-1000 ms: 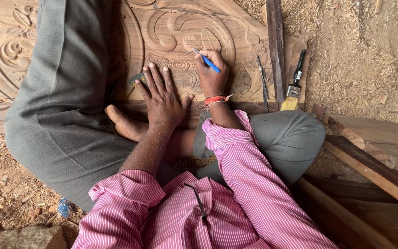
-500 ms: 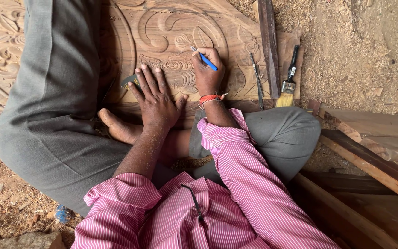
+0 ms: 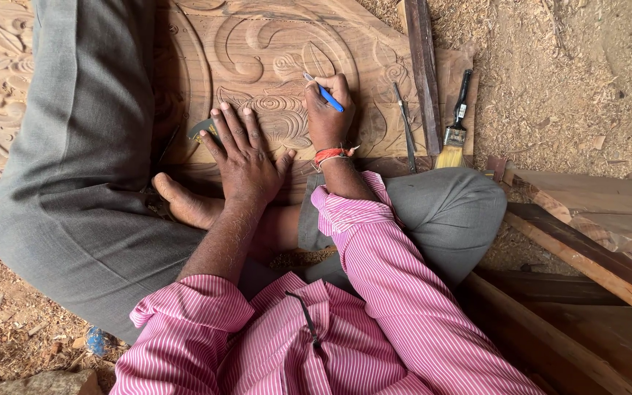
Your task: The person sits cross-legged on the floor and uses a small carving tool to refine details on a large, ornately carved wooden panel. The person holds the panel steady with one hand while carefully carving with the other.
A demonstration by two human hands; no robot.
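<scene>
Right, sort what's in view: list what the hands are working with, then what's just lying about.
In use:
right hand gripping blue pen
left hand flat on carved wooden panel

Lying about:
paintbrush
thin metal tools
wooden strip
planks
</scene>
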